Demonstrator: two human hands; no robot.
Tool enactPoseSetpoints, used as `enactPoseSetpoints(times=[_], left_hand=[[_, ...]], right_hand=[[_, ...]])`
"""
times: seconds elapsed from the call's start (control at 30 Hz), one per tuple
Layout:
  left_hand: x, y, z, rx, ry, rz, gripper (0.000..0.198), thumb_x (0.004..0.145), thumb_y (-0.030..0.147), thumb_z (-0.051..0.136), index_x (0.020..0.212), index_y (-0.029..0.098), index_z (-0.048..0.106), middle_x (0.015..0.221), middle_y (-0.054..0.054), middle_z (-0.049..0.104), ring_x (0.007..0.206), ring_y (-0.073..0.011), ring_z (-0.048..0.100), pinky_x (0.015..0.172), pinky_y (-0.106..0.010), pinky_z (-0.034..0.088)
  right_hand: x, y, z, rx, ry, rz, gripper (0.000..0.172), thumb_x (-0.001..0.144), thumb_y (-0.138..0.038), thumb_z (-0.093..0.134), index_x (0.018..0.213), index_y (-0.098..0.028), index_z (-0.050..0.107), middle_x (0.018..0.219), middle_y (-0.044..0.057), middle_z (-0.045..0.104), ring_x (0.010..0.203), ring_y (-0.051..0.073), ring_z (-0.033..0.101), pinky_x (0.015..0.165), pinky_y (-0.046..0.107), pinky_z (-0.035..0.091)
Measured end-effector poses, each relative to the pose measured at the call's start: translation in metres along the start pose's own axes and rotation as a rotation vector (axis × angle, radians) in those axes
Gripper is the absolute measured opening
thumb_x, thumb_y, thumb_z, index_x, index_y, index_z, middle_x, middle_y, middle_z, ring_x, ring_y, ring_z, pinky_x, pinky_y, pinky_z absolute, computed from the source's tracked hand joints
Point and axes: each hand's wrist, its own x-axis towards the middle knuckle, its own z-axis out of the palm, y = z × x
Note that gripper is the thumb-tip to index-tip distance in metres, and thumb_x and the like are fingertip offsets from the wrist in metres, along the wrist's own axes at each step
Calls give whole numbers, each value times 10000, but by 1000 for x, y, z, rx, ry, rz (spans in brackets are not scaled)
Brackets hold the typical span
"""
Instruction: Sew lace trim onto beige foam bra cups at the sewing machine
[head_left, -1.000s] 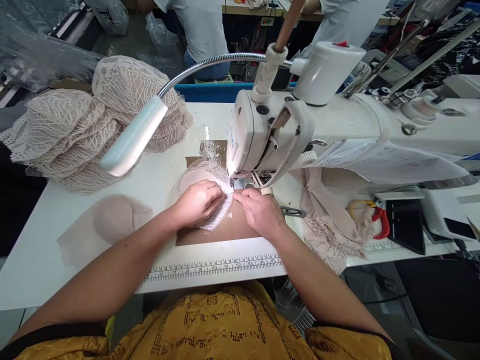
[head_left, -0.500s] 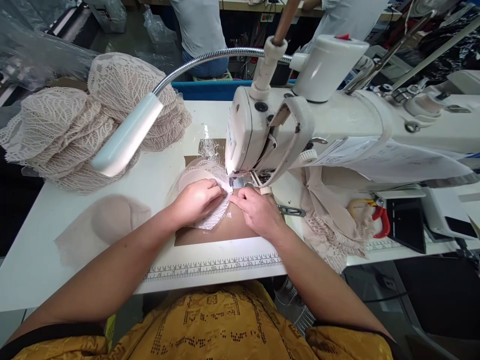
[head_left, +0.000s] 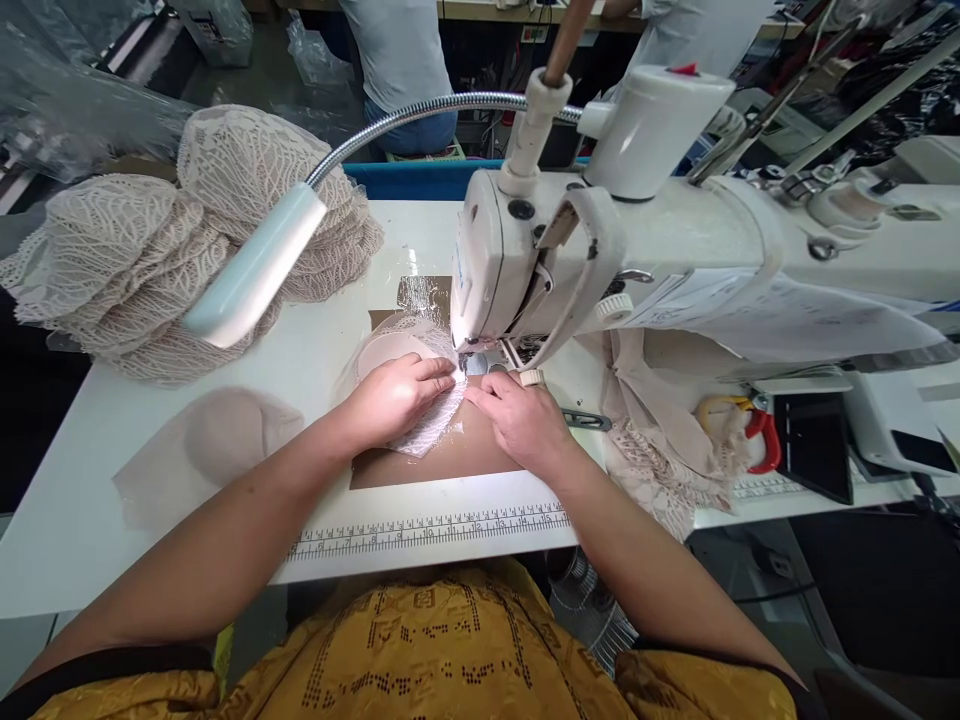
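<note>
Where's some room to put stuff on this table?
Bare tabletop shows at the front-left corner, beside the sheer piece, and between the lace pile and the sewing machine. It's crowded right of the right hand: a lace heap, red-handled tool and dark flat device sit close.

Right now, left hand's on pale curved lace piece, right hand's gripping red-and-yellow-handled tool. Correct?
No: in the head view, the right hand is beside the lace piece; the tool lies apart, untouched. The left hand is as stated.
</note>
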Motion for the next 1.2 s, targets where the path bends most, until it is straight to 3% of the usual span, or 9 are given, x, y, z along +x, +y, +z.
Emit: enactPoseSetpoints(times=[0.33, 0.63, 0.83, 1.1, 1.2], left_hand=[[0, -6, 3, 72, 37, 67, 315, 968, 204, 437, 1187, 170, 661, 1278, -106, 652, 814, -180, 606, 729, -331, 534], [5, -10, 5, 55, 129, 49, 307, 985, 225, 428, 1147, 146, 676, 1247, -108, 669, 821, -187, 591, 722, -331, 525], [7, -10, 8, 28, 141, -13, 319, 974, 223, 440, 1191, 148, 662, 1265, -108, 657, 828, -193, 567, 729, -350, 507], [2, -10, 5, 90, 100, -108, 369, 953, 300, 451, 1259, 169, 608, 1325, -124, 584, 1195, -307, 486, 963, -469, 420], [2, -3, 2, 168, 45, -183, 396, 953, 329, 427, 1291, 184, 573, 1366, -126, 541, 1235, -353, 439, 973, -518, 383]], right_hand=[[-1, -3, -1, -28, -7, -2, 381, 865, -57, 435, 1087, -228, 693, 897, 47, 616, 785, 195, 451, 646, 317, 253], [5, -5, -1, -17, -19, 49, 401, 823, -43, 458, 1091, -236, 685, 851, 46, 604, 798, 202, 459, 623, 322, 234], [4, -6, 3, -23, 48, 57, 413, 843, -48, 448, 1133, -242, 669, 877, 45, 617, 790, 202, 472, 635, 322, 262], [2, -8, 4, 41, 112, 46, 393, 877, -82, 443, 1164, -202, 683, 949, 54, 663, 786, 204, 516, 703, 324, 339], [3, -8, 6, 62, 121, 51, 373, 901, -115, 436, 1151, -201, 700, 952, 60, 672, 794, 206, 542, 733, 324, 367]])
